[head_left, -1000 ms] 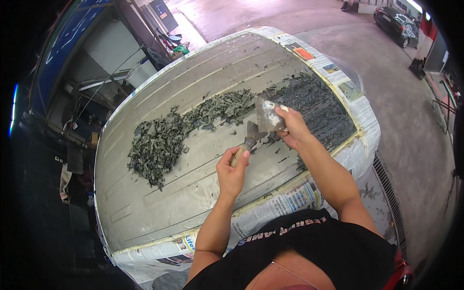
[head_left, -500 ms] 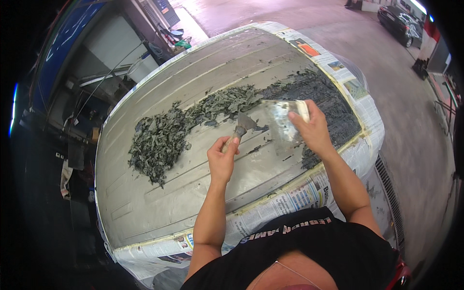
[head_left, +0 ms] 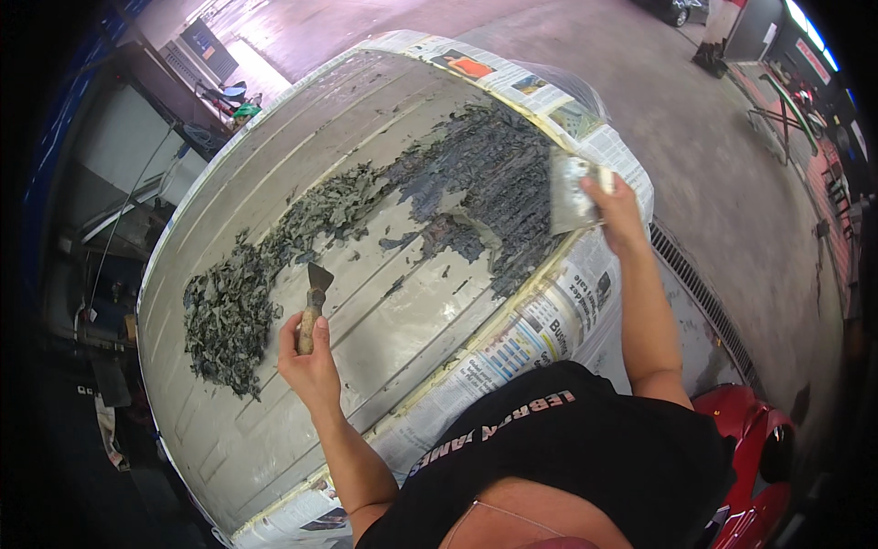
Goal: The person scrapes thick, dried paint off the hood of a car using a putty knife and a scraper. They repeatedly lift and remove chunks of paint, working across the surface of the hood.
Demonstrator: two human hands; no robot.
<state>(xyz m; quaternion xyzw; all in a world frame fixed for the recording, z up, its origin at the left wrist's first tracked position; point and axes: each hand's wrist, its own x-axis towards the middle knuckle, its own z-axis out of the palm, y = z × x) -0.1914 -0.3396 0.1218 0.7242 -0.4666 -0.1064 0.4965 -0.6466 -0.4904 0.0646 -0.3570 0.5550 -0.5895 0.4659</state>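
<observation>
My left hand (head_left: 309, 366) is closed round the handle of a putty knife (head_left: 316, 295), its dark blade pointing up over the bare grey metal. My right hand (head_left: 618, 215) grips a wide flat scraper plate (head_left: 565, 197), pale and smeared, at the right edge of the panel beside the masking tape. Under both hands spreads a ribbed vehicle roof (head_left: 384, 316). Dark wrinkled paint (head_left: 503, 174) still clings to its right part, lifted and torn along its lower left border. Loose dark paint flakes (head_left: 229, 316) form a heap at the left, trailing toward the middle.
Newspaper (head_left: 540, 334) and yellowish tape line the roof's edges. A floor drain grate (head_left: 700, 288) runs along the right, and a red vehicle part (head_left: 750, 448) stands at lower right. Shop equipment (head_left: 208, 50) stands beyond the roof's upper left; a dark car is at the top right.
The view has swung to the right. My right hand has carried the scraper plate from the middle to the roof's right edge. The putty knife has moved away from the plate, toward the flake heap.
</observation>
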